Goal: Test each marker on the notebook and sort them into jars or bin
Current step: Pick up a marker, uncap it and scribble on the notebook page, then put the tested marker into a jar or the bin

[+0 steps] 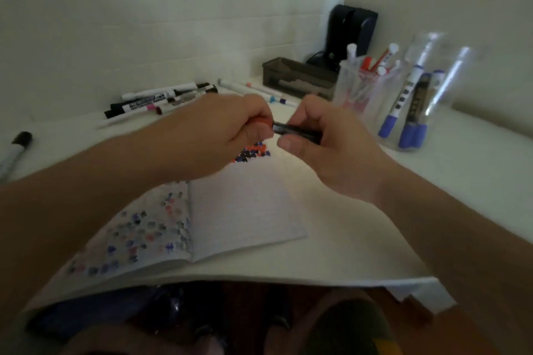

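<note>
Frame centre: your left hand (227,130) pinches red cap, right hand (314,138) grips black marker (297,131) | held over notebook (245,204), likely uncapping for test.

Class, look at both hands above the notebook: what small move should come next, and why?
Probably pull the two hands apart to uncap the marker: the left hand grips its red end, the right hand its dark barrel, above the notebook, where no mark is being made yet.
</note>
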